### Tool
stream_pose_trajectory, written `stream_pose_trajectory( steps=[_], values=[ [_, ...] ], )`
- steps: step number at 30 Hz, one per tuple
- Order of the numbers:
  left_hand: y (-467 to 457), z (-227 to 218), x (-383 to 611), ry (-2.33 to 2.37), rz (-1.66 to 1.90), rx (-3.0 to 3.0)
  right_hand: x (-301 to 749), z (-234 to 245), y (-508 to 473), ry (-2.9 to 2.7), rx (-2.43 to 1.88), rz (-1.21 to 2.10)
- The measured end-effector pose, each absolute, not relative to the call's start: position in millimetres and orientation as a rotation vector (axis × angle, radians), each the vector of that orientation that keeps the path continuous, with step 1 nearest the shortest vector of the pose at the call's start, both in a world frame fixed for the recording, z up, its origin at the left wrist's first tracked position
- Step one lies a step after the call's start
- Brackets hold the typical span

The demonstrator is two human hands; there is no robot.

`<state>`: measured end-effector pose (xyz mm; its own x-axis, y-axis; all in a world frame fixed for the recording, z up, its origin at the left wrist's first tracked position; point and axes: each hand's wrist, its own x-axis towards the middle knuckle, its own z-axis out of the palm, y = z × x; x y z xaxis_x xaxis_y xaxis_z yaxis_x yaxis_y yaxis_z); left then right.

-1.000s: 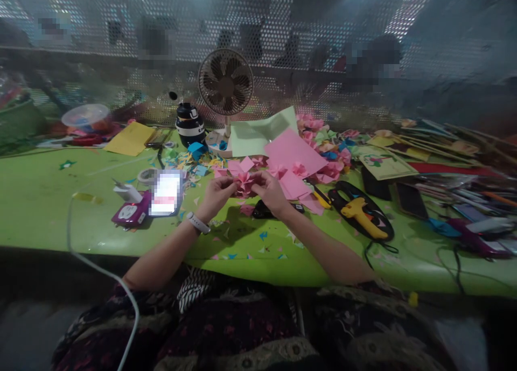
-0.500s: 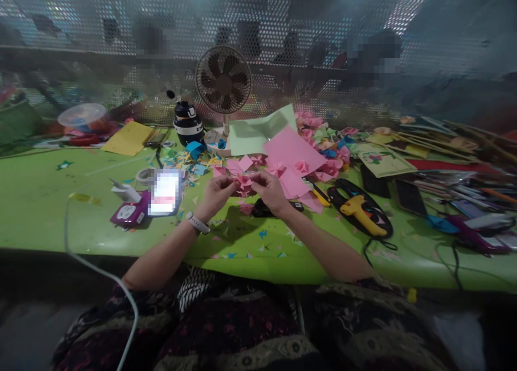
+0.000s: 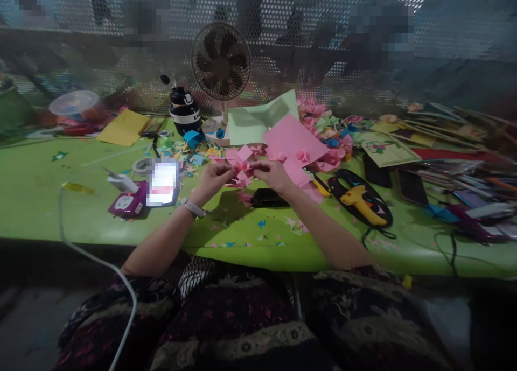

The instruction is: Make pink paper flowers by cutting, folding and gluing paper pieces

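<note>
Between both hands is a pink paper flower, held over the green table. My left hand, with a pale band on its wrist, pinches the flower's left side. My right hand has thumb and fingers closed on its right side. Just below the right hand lies a black object, partly covered by the wrist. Behind and around the flower are folded pink paper pieces, and a large pink sheet lies beyond the right hand, overlapping a pale green sheet.
A yellow glue gun rests on a black pad at right, near a yellow-handled cutter. To the left are a lit phone and a purple power socket. A fan and black bottle stand behind. Paper scraps litter the table.
The camera view has tipped down slightly, so the table things sit higher in the picture. Both hands keep hold of the paper flower, with little visible movement of the fingers.
</note>
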<state>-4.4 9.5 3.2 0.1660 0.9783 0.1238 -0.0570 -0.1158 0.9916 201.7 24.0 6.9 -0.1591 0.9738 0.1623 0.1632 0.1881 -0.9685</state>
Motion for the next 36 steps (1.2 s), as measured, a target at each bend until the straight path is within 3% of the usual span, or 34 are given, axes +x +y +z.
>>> stream_pose_trajectory(
  steps=[11, 20, 24, 29, 36],
  values=[
    [20.9, -2.1, -10.1, 1.017, 1.264, 1.309, 215.7, 21.8, 26.8, -1.567, -1.204, 1.118],
    [17.6, -10.1, -4.4, 1.023, 1.177, 1.434, 219.0, 14.8, 30.8, -1.756, -1.258, 0.945],
    [29.5, -11.3, -18.6, 1.221, 1.209, 1.699, 232.0, 14.2, 37.9, -1.826, -1.372, 0.91],
    [35.9, -19.3, -26.7, 1.452, 0.803, 2.227, 233.4, 13.3, 36.8, -1.986, -1.516, 0.838],
    [36.2, -19.3, -27.5, 1.524, 0.574, 2.279, 231.9, 13.7, 34.3, -2.129, -1.55, 0.863]
  ],
)
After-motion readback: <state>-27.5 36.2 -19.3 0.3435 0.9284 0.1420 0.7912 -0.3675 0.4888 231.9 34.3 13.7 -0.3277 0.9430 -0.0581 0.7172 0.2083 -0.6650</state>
